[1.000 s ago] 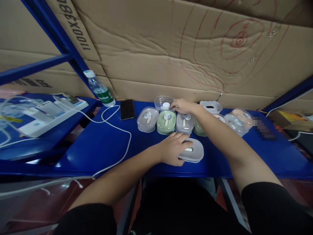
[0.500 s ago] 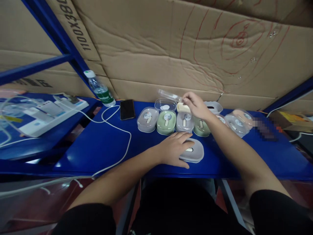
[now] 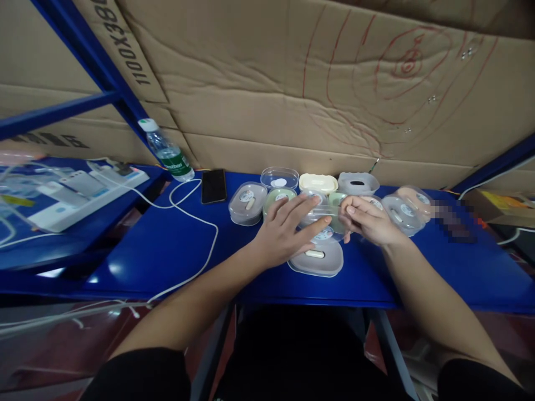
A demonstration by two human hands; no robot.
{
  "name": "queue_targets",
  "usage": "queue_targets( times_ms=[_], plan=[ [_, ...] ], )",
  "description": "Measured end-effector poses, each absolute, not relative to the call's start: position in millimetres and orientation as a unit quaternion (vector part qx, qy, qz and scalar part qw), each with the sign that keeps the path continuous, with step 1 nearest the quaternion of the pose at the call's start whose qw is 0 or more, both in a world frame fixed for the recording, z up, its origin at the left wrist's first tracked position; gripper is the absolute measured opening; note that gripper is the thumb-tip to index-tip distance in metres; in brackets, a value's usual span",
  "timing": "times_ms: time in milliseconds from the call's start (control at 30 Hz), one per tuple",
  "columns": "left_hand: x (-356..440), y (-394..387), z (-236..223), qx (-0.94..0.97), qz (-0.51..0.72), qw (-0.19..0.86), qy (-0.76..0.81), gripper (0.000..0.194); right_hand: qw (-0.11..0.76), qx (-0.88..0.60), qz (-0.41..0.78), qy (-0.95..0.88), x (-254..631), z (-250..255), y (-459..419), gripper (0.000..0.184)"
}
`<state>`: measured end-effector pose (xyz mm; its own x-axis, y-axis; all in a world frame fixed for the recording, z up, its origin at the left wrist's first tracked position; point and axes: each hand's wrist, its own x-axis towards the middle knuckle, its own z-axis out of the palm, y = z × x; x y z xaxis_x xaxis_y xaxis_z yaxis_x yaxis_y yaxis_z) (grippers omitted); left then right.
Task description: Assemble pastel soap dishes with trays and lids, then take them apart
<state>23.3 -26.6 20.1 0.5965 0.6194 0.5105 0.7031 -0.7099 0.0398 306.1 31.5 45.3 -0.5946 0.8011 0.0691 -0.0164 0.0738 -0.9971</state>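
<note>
My right hand (image 3: 370, 221) pinches a clear plastic lid (image 3: 328, 213) and holds it just above an open grey box base (image 3: 315, 263) with a small cream bar in it. My left hand (image 3: 286, 229) is stretched out flat, its fingertips touching the lid's left end. Behind my hands a row of lidded oval boxes runs across the blue table (image 3: 175, 250), among them a grey box (image 3: 246, 203) and a green box (image 3: 273, 196).
At the back stand a clear lid stack (image 3: 279, 178), a cream base (image 3: 317, 182) and a grey base (image 3: 358, 182). More lidded boxes (image 3: 404, 209) lie to the right. A black phone (image 3: 213, 186), a white cable (image 3: 196, 223) and a water bottle (image 3: 167, 151) sit on the left.
My right hand took a clear lid from the back stack and brought it forward and down over the grey base. My left hand lifted off the base and reached to the lid.
</note>
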Motion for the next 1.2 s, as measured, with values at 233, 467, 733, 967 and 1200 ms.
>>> queue_targets(
  times_ms=[233,467,733,967,1200],
  plan=[
    [24,-26,28,-0.882,-0.271,-0.021,-0.384,0.089,0.346,-0.346,0.452,-0.746,301,42,29,0.039],
    [34,-32,23,-0.894,-0.165,-0.123,-0.398,0.099,0.355,-0.329,0.192,-0.853,309,49,30,0.033],
    [38,-29,18,-0.912,-0.114,-0.112,-0.377,0.096,0.318,-0.296,0.202,-0.878,303,50,24,0.032],
    [27,-25,18,-0.923,-0.075,-0.149,-0.347,0.106,0.221,-0.282,0.182,-0.916,295,49,10,0.053],
    [8,-23,18,-0.927,-0.090,-0.182,-0.315,0.099,0.158,-0.272,0.181,-0.932,270,42,-6,0.086]
  ],
)
